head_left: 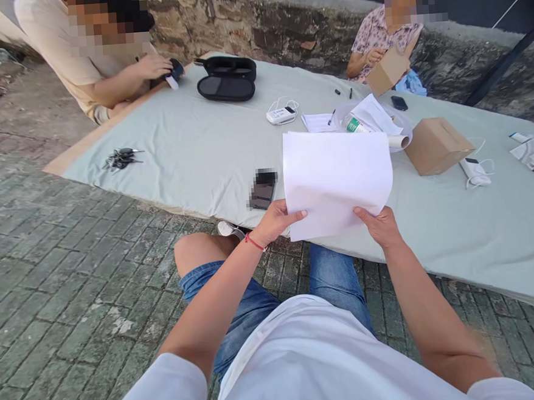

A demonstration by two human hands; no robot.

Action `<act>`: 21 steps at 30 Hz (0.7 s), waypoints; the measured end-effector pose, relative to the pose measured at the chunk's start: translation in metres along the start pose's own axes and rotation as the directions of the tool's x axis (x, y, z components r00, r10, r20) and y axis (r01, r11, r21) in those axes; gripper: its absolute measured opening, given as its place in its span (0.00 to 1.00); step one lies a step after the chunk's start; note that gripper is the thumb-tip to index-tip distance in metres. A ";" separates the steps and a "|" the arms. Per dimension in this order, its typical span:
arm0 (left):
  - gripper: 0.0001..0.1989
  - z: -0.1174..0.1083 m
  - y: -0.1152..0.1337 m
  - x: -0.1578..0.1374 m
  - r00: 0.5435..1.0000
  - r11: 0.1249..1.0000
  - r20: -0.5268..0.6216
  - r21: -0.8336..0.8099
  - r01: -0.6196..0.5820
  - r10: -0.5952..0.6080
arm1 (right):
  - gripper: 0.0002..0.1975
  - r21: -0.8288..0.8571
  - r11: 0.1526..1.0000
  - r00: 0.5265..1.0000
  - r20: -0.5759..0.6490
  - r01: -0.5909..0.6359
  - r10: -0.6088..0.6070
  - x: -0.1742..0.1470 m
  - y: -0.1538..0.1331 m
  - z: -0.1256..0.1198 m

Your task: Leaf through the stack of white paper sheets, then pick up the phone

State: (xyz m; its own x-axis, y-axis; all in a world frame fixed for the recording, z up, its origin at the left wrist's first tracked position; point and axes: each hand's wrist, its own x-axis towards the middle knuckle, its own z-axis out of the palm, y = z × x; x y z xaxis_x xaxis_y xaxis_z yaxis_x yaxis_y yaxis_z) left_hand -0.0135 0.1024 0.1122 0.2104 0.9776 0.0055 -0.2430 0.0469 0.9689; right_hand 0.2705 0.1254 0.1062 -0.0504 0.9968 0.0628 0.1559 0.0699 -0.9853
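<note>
1. Lay on the table (190,144): keys (120,158), phone (262,189), open black case (227,79).
2. Stood right of centre: cardboard box (437,145), beside a white charger (474,171).
3. Sat opposite: two people, one with a second box (388,71).

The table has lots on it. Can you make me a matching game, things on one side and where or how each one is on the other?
Things:
1. Paper
2. Keys
3. Black case
4. Brown box

Places or states:
A. Lying open at the far side
B. Held in left hand and right hand
C. Closed, right of the paper
D. Near the table's left edge

Pairs: 1-B, 2-D, 3-A, 4-C
</note>
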 end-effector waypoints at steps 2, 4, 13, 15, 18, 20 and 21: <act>0.20 -0.002 0.009 0.018 0.997 0.997 0.030 0.014 -0.074 0.074 | 0.22 -0.022 0.997 0.997 -0.035 0.070 -0.070 0.010 -0.004 -0.003; 0.20 -0.005 0.008 0.030 0.994 0.994 0.042 0.017 -0.105 0.105 | 0.21 -0.054 0.996 0.997 -0.023 0.067 -0.068 0.014 0.001 -0.005; 0.16 -0.003 -0.024 0.047 0.997 0.986 0.078 0.167 0.010 -0.023 | 0.28 0.018 0.999 0.999 0.013 -0.045 0.045 0.012 0.035 -0.009; 0.16 0.002 -0.014 0.049 0.995 0.969 0.100 0.246 -0.005 -0.021 | 0.23 -0.008 0.999 0.999 0.019 -0.040 0.040 0.014 0.031 -0.010; 0.16 0.008 0.000 0.054 0.986 0.956 0.168 0.290 -0.050 0.001 | 0.23 -0.020 1.000 1.000 -0.013 0.013 -0.013 0.018 0.024 -0.015; 0.18 0.009 0.000 0.060 0.980 0.950 0.200 0.306 -0.056 -0.006 | 0.22 -0.008 1.000 1.000 -0.004 0.014 -0.015 0.020 0.025 -0.017; 0.18 0.009 -0.003 0.062 0.979 0.946 0.202 0.321 -0.050 -0.016 | 0.21 -0.006 1.000 1.000 0.014 0.004 -0.004 0.021 0.026 -0.017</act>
State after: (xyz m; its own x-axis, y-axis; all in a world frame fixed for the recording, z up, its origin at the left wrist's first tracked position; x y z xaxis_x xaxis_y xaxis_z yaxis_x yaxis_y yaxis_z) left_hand 0.0089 0.1612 0.1120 0.4012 0.9151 0.0393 0.0638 -0.0708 0.9954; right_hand 0.2905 0.1493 0.0843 -0.0645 0.9959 0.0642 0.1619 0.0739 -0.9840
